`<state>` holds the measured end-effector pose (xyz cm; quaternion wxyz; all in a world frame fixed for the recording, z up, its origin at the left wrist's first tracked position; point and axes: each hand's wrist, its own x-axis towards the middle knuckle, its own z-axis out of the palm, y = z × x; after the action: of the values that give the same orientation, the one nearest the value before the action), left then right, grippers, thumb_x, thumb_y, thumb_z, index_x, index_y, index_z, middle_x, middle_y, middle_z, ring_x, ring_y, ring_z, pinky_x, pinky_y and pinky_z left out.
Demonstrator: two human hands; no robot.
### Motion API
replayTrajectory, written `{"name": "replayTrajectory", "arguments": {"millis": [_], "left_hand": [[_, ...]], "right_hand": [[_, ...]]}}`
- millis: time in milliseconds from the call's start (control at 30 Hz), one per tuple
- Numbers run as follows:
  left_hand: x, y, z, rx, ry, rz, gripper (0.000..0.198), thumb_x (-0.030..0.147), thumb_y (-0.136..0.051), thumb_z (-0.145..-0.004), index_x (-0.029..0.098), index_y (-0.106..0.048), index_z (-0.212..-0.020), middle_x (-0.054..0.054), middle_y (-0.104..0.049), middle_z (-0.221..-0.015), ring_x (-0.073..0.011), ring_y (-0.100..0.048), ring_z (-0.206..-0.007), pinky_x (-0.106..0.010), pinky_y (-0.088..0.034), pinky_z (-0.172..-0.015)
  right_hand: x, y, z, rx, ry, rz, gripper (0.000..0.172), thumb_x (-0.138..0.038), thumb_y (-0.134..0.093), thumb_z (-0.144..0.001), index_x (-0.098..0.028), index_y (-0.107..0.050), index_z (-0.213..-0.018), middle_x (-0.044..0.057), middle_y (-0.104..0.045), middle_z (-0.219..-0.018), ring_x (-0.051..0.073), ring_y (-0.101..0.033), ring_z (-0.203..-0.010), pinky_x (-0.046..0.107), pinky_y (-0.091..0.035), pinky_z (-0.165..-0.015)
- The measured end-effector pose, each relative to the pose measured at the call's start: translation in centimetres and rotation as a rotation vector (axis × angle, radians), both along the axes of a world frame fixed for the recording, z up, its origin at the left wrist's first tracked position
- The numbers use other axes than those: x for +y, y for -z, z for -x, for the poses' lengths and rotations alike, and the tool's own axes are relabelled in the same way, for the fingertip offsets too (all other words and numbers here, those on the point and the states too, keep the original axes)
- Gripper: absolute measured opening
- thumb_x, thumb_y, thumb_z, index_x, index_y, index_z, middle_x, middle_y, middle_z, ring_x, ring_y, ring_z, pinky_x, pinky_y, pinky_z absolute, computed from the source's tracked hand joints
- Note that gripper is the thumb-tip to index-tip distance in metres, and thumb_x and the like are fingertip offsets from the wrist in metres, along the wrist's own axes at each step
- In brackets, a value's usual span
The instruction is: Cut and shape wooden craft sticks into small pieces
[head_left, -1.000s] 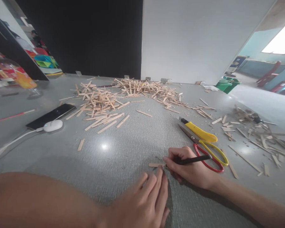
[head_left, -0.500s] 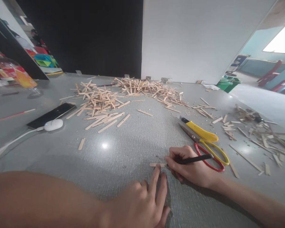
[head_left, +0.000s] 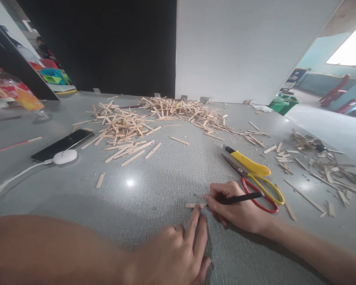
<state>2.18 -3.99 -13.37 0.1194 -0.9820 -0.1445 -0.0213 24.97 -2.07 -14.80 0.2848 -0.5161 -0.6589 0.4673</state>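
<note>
A short wooden craft stick (head_left: 191, 205) lies flat on the grey table (head_left: 154, 174) in front of me. My left hand (head_left: 180, 247) presses one fingertip down on the stick, its other fingers stretched out beside it. In my right hand (head_left: 235, 208) a black pen (head_left: 245, 197) is gripped, its tip end at the stick's right part, where my fingers hide the contact. Just beyond the right hand lie scissors (head_left: 250, 176) with red and yellow handles, and a yellow utility knife (head_left: 249, 161) rests against them.
A heap of craft sticks (head_left: 126, 122) spreads along the back, joined by another pile (head_left: 178, 107). Cut scraps (head_left: 329, 170) lie at the right. On the left are a phone (head_left: 62, 144), a white charging earbud case (head_left: 65, 157) and a bottle (head_left: 26, 95).
The view has shifted slightly. Both hands stay in nearly the same place on the stick, and the black pen has tilted or moved very little.
</note>
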Motion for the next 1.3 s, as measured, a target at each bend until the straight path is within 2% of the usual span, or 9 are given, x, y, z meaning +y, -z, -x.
{"name": "replayTrajectory", "arguments": {"millis": [200,733,800,867,933,1000,1133,1300], "left_hand": [[0.2,-0.6,-0.2,0.099,0.018,0.058,0.064,0.041,-0.052,-0.102,-0.009,-0.056,-0.141,-0.039,-0.056,-0.140,-0.0280,-0.078,-0.068,-0.033,-0.059,-0.045],[0.3,-1.7,-0.5,0.240,0.015,0.115,0.064,0.038,-0.044,-0.106,-0.012,-0.048,-0.147,-0.042,-0.051,-0.141,-0.0309,-0.080,-0.078,-0.035,-0.065,-0.053],[0.4,-1.6,-0.5,0.239,0.018,0.115,0.064,0.037,-0.043,-0.106,-0.012,-0.047,-0.147,-0.042,-0.051,-0.141,-0.0314,-0.080,-0.077,-0.035,-0.065,-0.053],[0.4,-1.6,-0.5,0.240,0.019,0.115,0.065,0.037,-0.043,-0.106,-0.012,-0.046,-0.148,-0.042,-0.051,-0.141,-0.0316,-0.080,-0.074,-0.036,-0.064,-0.051],[0.3,-1.7,-0.5,0.246,0.019,0.113,0.065,0.038,-0.044,-0.106,-0.012,-0.046,-0.148,-0.043,-0.049,-0.141,-0.0317,-0.079,-0.071,-0.035,-0.063,-0.048],[0.3,-1.8,-0.5,0.257,0.020,0.114,0.066,0.038,-0.045,-0.105,-0.013,-0.047,-0.147,-0.044,-0.048,-0.141,-0.0311,-0.079,-0.068,-0.035,-0.062,-0.047],[0.3,-1.9,-0.4,0.239,0.030,0.110,0.064,0.037,-0.044,-0.106,-0.013,-0.048,-0.146,-0.044,-0.049,-0.141,-0.0308,-0.079,-0.071,-0.035,-0.063,-0.048],[0.4,-1.7,-0.5,0.227,0.017,0.131,0.064,0.037,-0.045,-0.106,-0.013,-0.047,-0.147,-0.043,-0.050,-0.141,-0.0318,-0.080,-0.077,-0.036,-0.064,-0.052]], "right_hand": [[0.0,0.0,0.0,-0.010,0.004,-0.010,0.039,-0.037,-0.062,-0.098,-0.024,-0.046,-0.065,-0.005,-0.056,-0.046,0.009,-0.050,-0.037,0.021,-0.036,-0.038],[0.0,-0.1,0.2,0.021,-0.027,-0.025,0.042,-0.034,-0.068,-0.095,-0.023,-0.047,-0.061,-0.005,-0.052,-0.043,0.008,-0.048,-0.036,0.020,-0.032,-0.037],[0.0,-0.1,0.1,0.077,0.005,-0.017,0.041,-0.037,-0.068,-0.095,-0.023,-0.049,-0.062,-0.004,-0.055,-0.045,0.009,-0.049,-0.036,0.020,-0.033,-0.036],[0.2,-0.5,-0.1,0.157,0.095,-0.020,0.041,-0.039,-0.067,-0.096,-0.022,-0.051,-0.062,-0.004,-0.057,-0.045,0.009,-0.049,-0.034,0.020,-0.034,-0.034],[0.4,-1.3,-0.4,0.196,0.187,-0.052,0.039,-0.040,-0.068,-0.096,-0.021,-0.055,-0.064,-0.005,-0.057,-0.045,0.008,-0.047,-0.033,0.019,-0.034,-0.034],[0.6,-2.3,-0.6,0.169,0.221,-0.061,0.033,-0.039,-0.071,-0.094,-0.021,-0.060,-0.069,-0.005,-0.057,-0.046,0.008,-0.048,-0.036,0.019,-0.035,-0.035],[0.5,-3.1,-0.5,0.024,0.173,-0.037,0.025,-0.036,-0.078,-0.089,-0.020,-0.064,-0.075,-0.003,-0.063,-0.054,0.009,-0.053,-0.046,0.020,-0.038,-0.042],[-0.2,-1.6,0.2,0.065,0.082,0.096,0.026,-0.032,-0.068,-0.096,-0.021,-0.058,-0.074,-0.004,-0.062,-0.054,0.010,-0.055,-0.044,0.020,-0.040,-0.041]]}}
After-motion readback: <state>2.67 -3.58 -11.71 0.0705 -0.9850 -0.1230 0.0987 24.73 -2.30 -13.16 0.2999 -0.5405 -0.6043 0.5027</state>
